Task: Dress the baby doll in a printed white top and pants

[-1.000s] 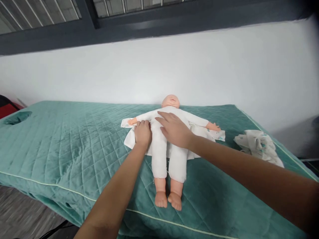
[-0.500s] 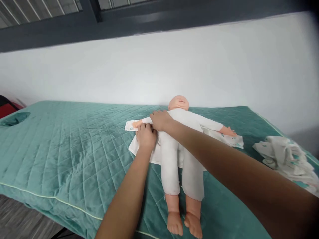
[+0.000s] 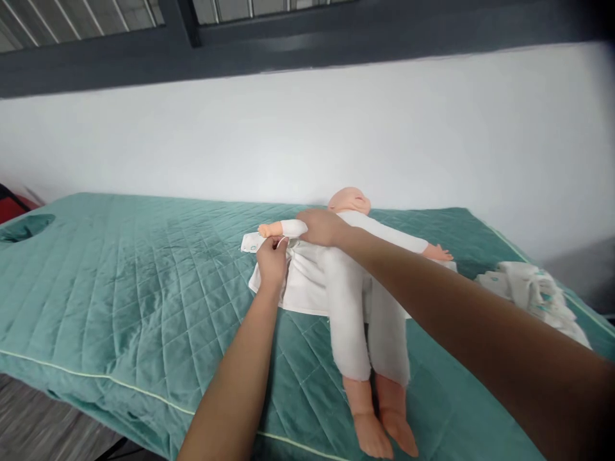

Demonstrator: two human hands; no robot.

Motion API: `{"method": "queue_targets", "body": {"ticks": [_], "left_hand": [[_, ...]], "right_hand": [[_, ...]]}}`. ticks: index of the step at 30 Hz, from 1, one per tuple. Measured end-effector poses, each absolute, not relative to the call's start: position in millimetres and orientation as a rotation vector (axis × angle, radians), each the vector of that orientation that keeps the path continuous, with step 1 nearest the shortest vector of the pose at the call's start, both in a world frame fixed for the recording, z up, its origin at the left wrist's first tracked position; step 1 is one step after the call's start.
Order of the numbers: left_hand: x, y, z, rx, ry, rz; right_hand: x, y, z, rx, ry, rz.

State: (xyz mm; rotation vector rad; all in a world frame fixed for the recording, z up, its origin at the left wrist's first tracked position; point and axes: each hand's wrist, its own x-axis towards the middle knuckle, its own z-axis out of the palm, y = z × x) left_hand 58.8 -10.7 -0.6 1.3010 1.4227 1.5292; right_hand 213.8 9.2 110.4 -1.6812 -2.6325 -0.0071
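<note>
A baby doll (image 3: 346, 314) with a white cloth body lies face up, its legs toward me and slanting right. Under it is spread a white printed baby garment (image 3: 305, 291), one sleeve showing at the left. My right hand (image 3: 321, 227) is closed around the doll's upper arm on the left side, holding it raised off the sleeve. Just below the doll's forearm, my left hand (image 3: 272, 256) pinches the garment's edge between thumb and fingers. Part of the doll's torso is hidden behind my right forearm.
A green quilted cover (image 3: 144, 307) lies over the bed, with a face hole (image 3: 26, 229) at its far left. Crumpled white printed cloth (image 3: 533, 291) rests on the right. Behind the bed stands a white wall (image 3: 216, 141).
The doll has tipped and its legs have swung right. Its arm is now lifted in my right hand. My left hand has gone from lying on the garment to pinching its edge.
</note>
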Motion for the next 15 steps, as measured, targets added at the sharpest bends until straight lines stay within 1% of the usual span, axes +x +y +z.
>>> {"method": "queue_targets", "body": {"ticks": [5,9,15], "left_hand": [[52,-5,-8,1.167,1.319,1.587],[48,-4,-12,1.117,1.293,1.642],[48,-7,-8,1.071,1.325,1.71]], "right_hand": [[225,-4,110,-1.646,-2.67,0.072],[230,-13,108,-1.659,-2.688,0.011],[236,-21,103,-1.841,-2.693,-0.12]]}}
